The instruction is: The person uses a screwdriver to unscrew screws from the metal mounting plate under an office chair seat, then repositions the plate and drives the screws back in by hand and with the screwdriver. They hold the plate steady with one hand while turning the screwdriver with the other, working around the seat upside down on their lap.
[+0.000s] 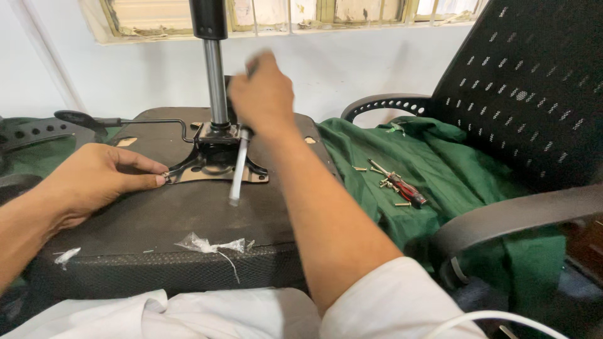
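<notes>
An upturned black chair seat lies in front of me with a metal mounting plate and a gas-lift column standing up from it. My left hand pinches a small bolt at the plate's left corner. My right hand is raised beside the column, blurred, gripping a tool with a white handle that hangs down over the plate.
A green cloth to the right carries a red-handled screwdriver and several loose screws. A black mesh chair back with armrests stands at right. A lever sticks out left. Torn plastic wrap lies on the seat edge.
</notes>
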